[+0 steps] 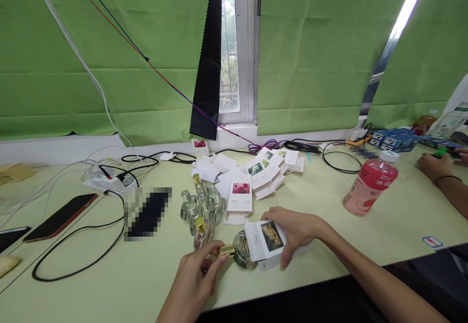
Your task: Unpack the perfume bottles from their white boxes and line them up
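Bottle (242,252) is pinched by gold cap (226,251) in left hand (197,274), carton (272,237) gripped by right hand (298,228); carton edge could be crumpled if bottle is pressed askew.

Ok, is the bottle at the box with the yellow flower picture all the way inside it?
No, the bottle sticks out of the box, with its gold cap in plain view.

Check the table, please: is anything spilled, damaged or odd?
Nothing looks spilled or damaged. Oddest is the pixelated dark patch, left of the glass bottles: its blocky squares hide what lies there. The white cartons lie untidily, overlapping at mixed angles.
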`<state>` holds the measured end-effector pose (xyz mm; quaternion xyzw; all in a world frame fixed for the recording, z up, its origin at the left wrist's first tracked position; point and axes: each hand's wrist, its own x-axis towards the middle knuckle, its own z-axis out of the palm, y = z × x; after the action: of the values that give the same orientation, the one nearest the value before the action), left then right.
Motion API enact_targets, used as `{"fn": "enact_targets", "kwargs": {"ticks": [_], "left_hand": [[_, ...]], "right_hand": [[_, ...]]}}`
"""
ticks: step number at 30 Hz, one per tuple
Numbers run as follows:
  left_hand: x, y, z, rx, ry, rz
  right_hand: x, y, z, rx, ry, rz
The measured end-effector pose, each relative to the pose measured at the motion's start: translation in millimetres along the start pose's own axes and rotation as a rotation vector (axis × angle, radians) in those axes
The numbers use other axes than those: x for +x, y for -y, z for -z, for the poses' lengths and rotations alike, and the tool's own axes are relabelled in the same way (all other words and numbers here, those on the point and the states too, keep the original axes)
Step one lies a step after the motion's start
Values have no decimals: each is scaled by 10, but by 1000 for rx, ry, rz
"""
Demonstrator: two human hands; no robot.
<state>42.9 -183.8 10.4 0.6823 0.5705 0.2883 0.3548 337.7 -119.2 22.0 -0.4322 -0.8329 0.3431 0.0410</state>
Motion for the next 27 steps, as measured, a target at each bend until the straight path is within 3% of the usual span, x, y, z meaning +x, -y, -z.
{"fn": "enact_targets", "kwargs": {"ticks": [7, 15, 23, 27], "left_hand": [[171, -268, 232, 198, -22, -109], [371, -592, 385, 548, 117, -300], [534, -768, 460, 862, 194, -224], [486, -780, 465, 853, 97, -217]], "right_hand": [[-5, 39, 10, -25, -1, -3], [-39, 121, 21, -15, -23, -32], [-53, 171, 55, 50, -81, -60], [-90, 261, 89, 100, -204, -1]]}}
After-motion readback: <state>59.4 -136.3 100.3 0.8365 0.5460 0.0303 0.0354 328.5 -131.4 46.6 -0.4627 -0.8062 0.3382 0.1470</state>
